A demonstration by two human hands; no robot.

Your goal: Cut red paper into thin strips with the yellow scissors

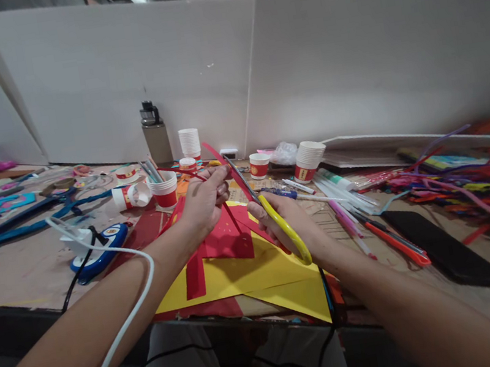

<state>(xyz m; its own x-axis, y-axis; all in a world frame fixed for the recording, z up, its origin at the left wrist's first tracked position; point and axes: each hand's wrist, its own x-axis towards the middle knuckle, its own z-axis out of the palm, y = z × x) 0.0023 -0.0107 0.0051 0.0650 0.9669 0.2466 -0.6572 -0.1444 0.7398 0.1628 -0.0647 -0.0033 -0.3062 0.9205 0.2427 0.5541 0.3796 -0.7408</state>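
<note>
Now, fingertips and blades crowd one strip

Here the left hand (205, 199) pinches, fingertips closed on a red strip (237, 179), while the right hand (289, 210) wraps the scissors (289, 229) by the yellow handle, blades right alongside the strip. How far those blades gape, hard to tell! The strip is up in the air, over the red sheet (233, 244) and yellow sheet (224, 286), near the middle of the desk's (3, 271) front edge. Danger one: the left fingertips sit by the points, so a slip could nick them. Danger two: the strip looks thin and limp; it may fold between the blades. The yellow sheet reaches the front edge, where a brushing arm could drag it off. And the white cord (152, 264) loops across the left forearm (103, 317): one snag could jog the aim!
</note>
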